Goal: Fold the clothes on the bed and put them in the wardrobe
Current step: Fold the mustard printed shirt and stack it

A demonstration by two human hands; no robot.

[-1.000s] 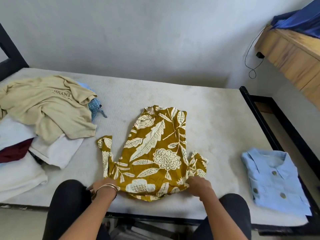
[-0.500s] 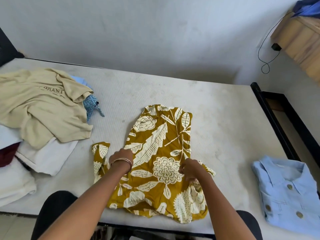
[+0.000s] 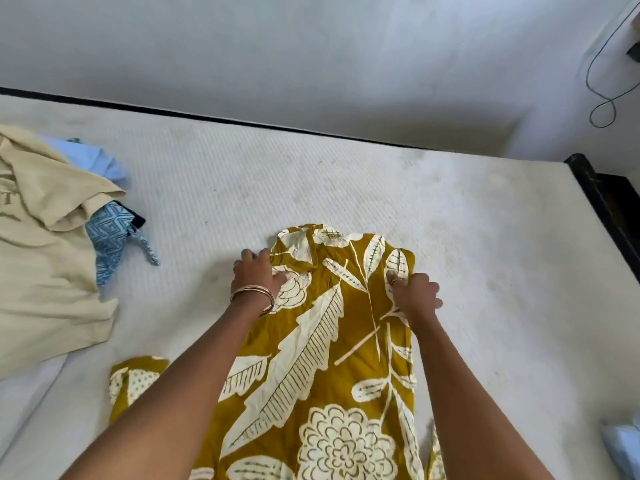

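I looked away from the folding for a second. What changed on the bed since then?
Both hands moved from the near hem of the mustard floral garment to its far end: left hand rests at the far left corner, right hand pinches the right edge. The beige shirt pile stayed put.

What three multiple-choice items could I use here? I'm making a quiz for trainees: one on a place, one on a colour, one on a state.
1. Where does the beige shirt lie?
A. left part of the mattress
B. on the floor
C. under the floral garment

2. What ground colour has the floral garment?
A. red
B. mustard yellow
C. black

3. How is the right hand?
A. flat and empty
B. hanging off the bed
C. pinching the floral garment

Key:
1 A: the beige shirt lies at the left on the mattress.
2 B: the floral garment is mustard with cream leaves.
3 C: the right hand has fingers curled onto the cloth's edge.
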